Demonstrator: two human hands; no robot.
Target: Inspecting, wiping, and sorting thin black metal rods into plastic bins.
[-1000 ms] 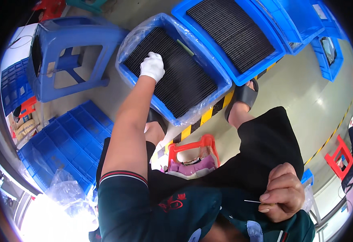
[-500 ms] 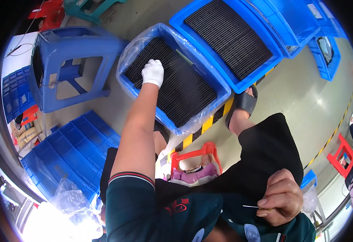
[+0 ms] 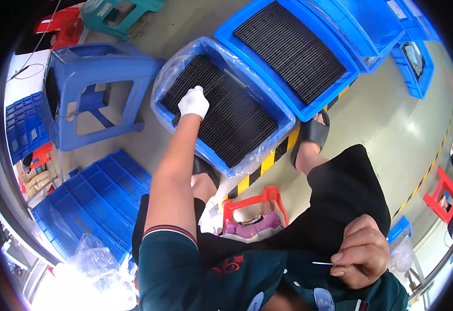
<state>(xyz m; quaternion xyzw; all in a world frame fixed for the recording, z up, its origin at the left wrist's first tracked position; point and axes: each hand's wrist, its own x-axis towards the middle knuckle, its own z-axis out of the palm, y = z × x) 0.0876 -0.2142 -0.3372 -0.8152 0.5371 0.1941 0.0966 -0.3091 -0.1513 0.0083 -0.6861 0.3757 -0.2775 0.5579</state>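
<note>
My left hand (image 3: 193,102), in a white glove, is over the near-left part of a blue crate (image 3: 287,123) lined with clear plastic. Its fingers are curled down at the rows of thin black strips (image 3: 236,122) in the crate; whatever they pinch is hidden beneath the glove. Bare and held close to my body at the lower right, my right hand (image 3: 363,252) is closed on a thin needle-like metal tool (image 3: 321,263). The tool's tip points left, and the fingers cover its other end.
Beyond to the right lies a second blue crate (image 3: 310,112) of black strips. A blue stool (image 3: 94,70) and a blue slatted crate (image 3: 94,199) are at the left. A small red stool (image 3: 249,199) stands between my legs. Black-and-yellow tape (image 3: 268,163) marks the floor.
My left hand has drawn slightly back toward me over the black strips. The view has shifted a little. My right hand keeps its hold on the needle-like tool.
</note>
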